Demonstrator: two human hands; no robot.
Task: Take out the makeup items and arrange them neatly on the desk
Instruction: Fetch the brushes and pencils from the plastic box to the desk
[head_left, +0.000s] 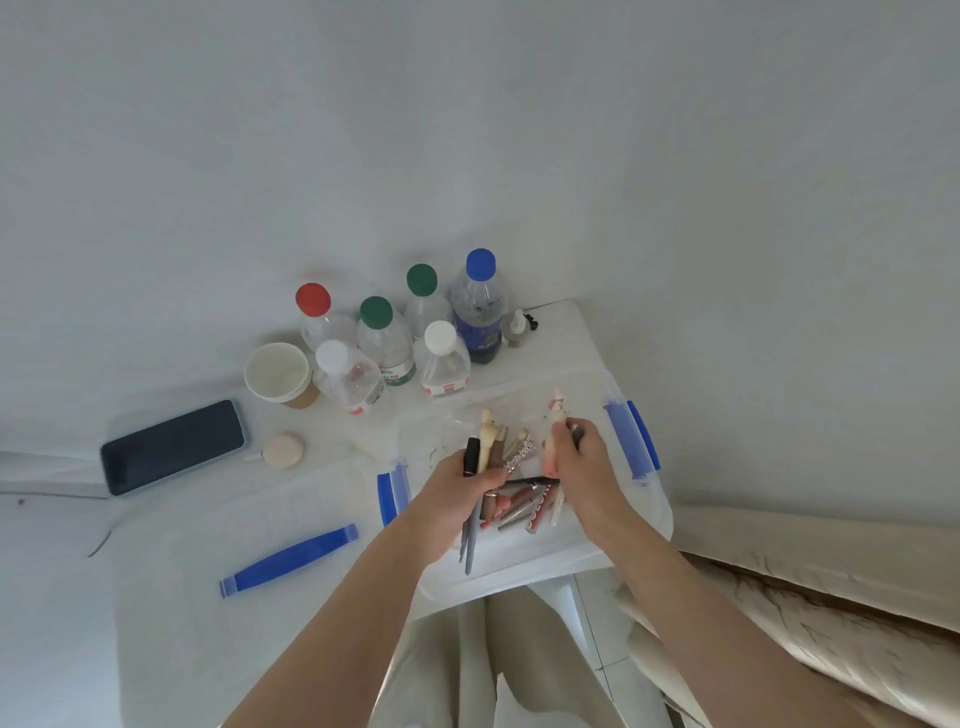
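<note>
A clear plastic box (644, 525) with blue latches sits on the white desk at the right. Inside it lie several lipsticks and pencils (524, 506). Over the box, my left hand (457, 499) grips a bundle of makeup sticks (493, 447): a black tube, cream and brown sticks, a silver patterned one, and grey pencils hanging below the palm. My right hand (576, 462) holds a pink and white tube (553, 436) upright, with a grey stick beside it in the same grip.
The box's clear lid (234, 597) with a blue latch (291, 560) lies left of the box. Behind stand several capped bottles (387, 338), a paper cup (280, 374), a dark phone (174, 447) and a round pink compact (283, 451). The desk ends just right of the box.
</note>
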